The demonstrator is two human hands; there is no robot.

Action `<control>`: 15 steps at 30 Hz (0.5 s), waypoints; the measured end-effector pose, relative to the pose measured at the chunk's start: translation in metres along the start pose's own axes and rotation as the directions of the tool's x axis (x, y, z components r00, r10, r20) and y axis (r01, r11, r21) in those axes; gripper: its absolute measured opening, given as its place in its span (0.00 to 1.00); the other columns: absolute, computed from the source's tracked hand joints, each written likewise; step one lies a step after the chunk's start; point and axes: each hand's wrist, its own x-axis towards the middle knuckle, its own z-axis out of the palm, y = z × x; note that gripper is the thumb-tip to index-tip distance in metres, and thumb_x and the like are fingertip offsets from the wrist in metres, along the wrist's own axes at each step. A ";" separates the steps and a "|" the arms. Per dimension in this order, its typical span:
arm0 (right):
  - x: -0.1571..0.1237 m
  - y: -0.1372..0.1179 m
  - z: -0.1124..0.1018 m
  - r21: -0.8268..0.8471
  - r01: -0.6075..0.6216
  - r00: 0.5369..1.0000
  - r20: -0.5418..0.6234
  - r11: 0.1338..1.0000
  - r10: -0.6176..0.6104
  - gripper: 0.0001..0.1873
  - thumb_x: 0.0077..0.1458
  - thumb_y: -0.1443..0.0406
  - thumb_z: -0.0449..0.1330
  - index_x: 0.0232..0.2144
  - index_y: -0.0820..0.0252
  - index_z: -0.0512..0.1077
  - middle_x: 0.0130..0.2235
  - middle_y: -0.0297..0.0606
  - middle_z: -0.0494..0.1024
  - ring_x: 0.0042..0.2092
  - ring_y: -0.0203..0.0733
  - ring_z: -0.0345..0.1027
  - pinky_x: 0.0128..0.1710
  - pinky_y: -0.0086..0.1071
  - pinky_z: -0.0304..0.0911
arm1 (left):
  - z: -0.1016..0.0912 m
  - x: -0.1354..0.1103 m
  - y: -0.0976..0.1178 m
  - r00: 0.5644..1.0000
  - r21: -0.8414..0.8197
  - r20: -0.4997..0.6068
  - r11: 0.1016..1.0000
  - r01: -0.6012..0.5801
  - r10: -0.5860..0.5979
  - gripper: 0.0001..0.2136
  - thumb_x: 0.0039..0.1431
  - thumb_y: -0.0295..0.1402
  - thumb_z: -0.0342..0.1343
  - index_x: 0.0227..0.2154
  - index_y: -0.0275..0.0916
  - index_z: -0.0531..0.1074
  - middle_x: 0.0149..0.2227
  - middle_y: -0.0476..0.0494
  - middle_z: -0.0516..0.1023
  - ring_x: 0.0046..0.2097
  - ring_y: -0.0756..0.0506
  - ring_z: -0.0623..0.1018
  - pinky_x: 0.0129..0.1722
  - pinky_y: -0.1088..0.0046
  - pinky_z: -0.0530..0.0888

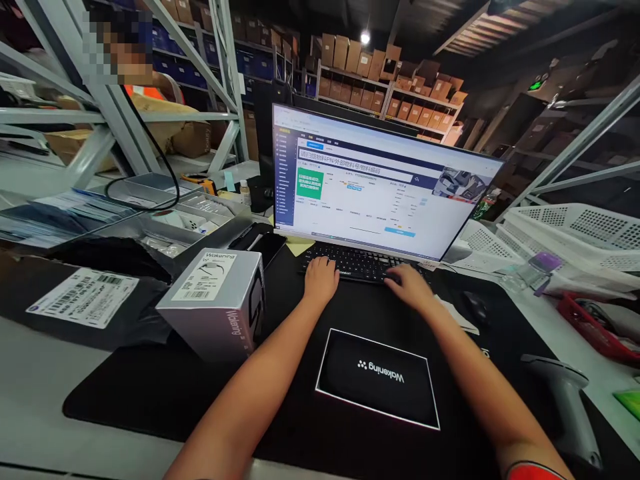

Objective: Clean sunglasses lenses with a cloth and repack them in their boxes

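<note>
My left hand (pixel 321 280) rests on the left part of a black keyboard (pixel 363 265), its fingers stretched over the keys. At the keyboard's right end, my right hand (pixel 411 287) has its fingers apart over the keys. A flat black rectangle with a white border and the word Wakening (pixel 377 377) lies between my forearms, upside down to me. Left of my left forearm stands a silver-grey Wakening box (pixel 210 327) with a white label on top. Behind the keyboard, a lit monitor (pixel 360 193) shows a page with a green panel and Chinese text.
A barcode scanner (pixel 567 400) and a mouse (pixel 474 308) are on the right. A black bag (pixel 125 327) with a barcode label lies left. White plastic baskets (pixel 575 230) and a red basket (pixel 595 337) stand far right. A person (pixel 145 90) is behind the metal frame.
</note>
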 end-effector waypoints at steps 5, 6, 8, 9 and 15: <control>0.052 -0.067 0.047 0.108 0.178 0.978 -0.125 0.978 -0.164 0.22 0.63 0.57 0.61 0.56 0.59 0.73 0.61 0.47 0.72 0.62 0.48 0.64 0.62 0.40 0.60 | 0.003 0.003 -0.005 0.999 -0.009 -0.031 0.999 -0.032 0.031 0.14 0.66 0.32 0.53 0.52 0.37 0.74 0.57 0.35 0.74 0.60 0.37 0.71 0.66 0.57 0.63; 0.058 -0.073 0.052 0.120 0.180 0.975 -0.154 0.976 -0.161 0.21 0.64 0.57 0.61 0.55 0.60 0.74 0.60 0.49 0.72 0.61 0.50 0.65 0.62 0.43 0.61 | 0.004 0.003 -0.006 0.999 -0.005 -0.037 0.999 -0.032 0.032 0.14 0.65 0.33 0.54 0.51 0.38 0.74 0.57 0.36 0.75 0.60 0.37 0.71 0.66 0.57 0.64; 0.064 -0.079 0.059 0.143 0.171 0.969 -0.204 0.975 -0.140 0.20 0.64 0.56 0.60 0.52 0.61 0.75 0.58 0.51 0.73 0.59 0.54 0.66 0.60 0.47 0.62 | 0.004 0.004 -0.006 0.999 0.003 -0.052 1.000 -0.010 0.010 0.13 0.65 0.34 0.55 0.49 0.37 0.74 0.56 0.35 0.75 0.60 0.36 0.72 0.65 0.56 0.65; 0.065 -0.080 0.062 0.152 0.166 0.966 -0.223 0.974 -0.129 0.19 0.64 0.56 0.59 0.51 0.61 0.76 0.57 0.51 0.73 0.58 0.55 0.67 0.59 0.48 0.63 | 0.003 0.004 -0.006 0.998 0.006 -0.063 1.000 0.011 -0.010 0.13 0.64 0.34 0.55 0.48 0.36 0.75 0.56 0.33 0.75 0.59 0.36 0.72 0.65 0.55 0.65; 0.058 -0.077 0.072 0.185 0.149 0.955 -0.283 0.971 -0.093 0.20 0.66 0.54 0.56 0.52 0.60 0.76 0.60 0.51 0.71 0.60 0.57 0.64 0.59 0.49 0.60 | -0.001 0.000 -0.001 0.965 -0.012 -0.158 0.978 0.209 -0.209 0.19 0.63 0.35 0.56 0.53 0.32 0.70 0.60 0.27 0.69 0.64 0.32 0.67 0.69 0.49 0.58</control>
